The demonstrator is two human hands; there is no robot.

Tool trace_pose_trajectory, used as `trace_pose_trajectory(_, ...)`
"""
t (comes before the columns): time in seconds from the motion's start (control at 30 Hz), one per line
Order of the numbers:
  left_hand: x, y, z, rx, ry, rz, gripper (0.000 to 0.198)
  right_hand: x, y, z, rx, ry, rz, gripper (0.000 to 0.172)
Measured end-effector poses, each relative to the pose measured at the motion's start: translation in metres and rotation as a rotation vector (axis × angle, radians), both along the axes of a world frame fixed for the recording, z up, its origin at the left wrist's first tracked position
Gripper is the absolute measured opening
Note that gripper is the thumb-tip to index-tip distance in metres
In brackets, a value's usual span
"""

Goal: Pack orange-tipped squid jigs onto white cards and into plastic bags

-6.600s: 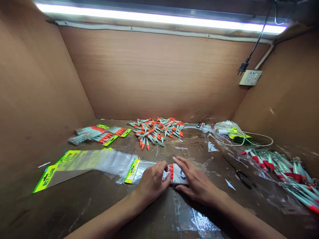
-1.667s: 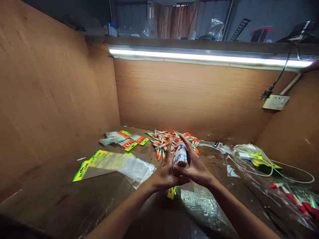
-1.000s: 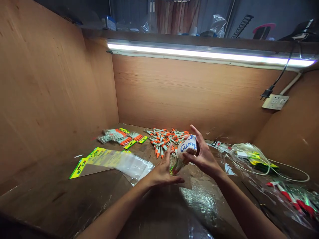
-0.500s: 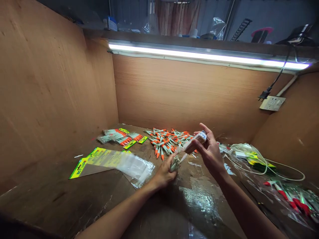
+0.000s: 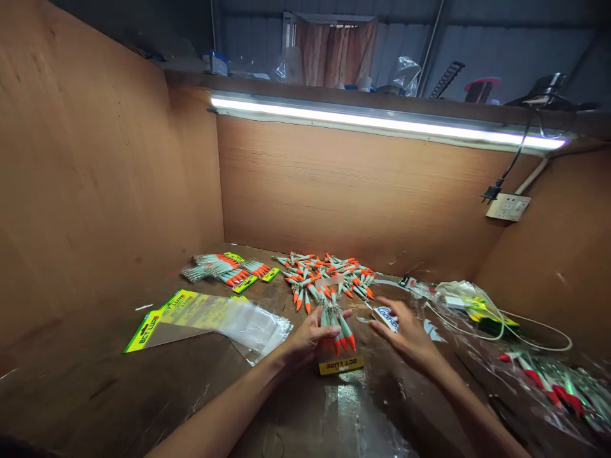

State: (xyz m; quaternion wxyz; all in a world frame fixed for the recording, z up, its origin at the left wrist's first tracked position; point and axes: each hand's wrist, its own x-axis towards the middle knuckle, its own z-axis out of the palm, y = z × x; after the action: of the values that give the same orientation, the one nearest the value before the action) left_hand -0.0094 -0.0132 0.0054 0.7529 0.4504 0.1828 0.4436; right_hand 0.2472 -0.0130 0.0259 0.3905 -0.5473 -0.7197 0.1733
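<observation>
My left hand (image 5: 310,340) is closed on a clear bag of fishing lures (image 5: 337,327), its thumb lying across the front. The lures have pale bodies and orange tips pointing down toward a yellow header card (image 5: 341,365) that reads BCT LURE upside down. To the right, my right hand (image 5: 405,334) has its thumb and fingers around a white block with blue lettering (image 5: 386,318), low over the table. What kind of tool the block is cannot be made out. Beyond both hands lies a pile of loose orange-and-pale lures (image 5: 324,273).
Flat header bags (image 5: 191,312) fan out on the left, with filled lure packs (image 5: 224,270) behind them. At right lie a white cord (image 5: 539,346), plastic scraps and red-tipped lures (image 5: 558,381). Wooden walls (image 5: 334,184) enclose the table; a lit tube (image 5: 382,121) runs above.
The white block has come down and away from the bag with my right hand. My left hand has turned the bag so its lures and header card face me. The camera view has shifted slightly.
</observation>
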Motion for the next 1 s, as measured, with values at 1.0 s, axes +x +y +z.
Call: trace_pose_trajectory(1.0, 0.015, 0.008, -0.02, 0.23, 0.394, 0.259, 0.04, -0.056, -0.03, -0.041, -0.476, 0.772, 0.353, 0.042)
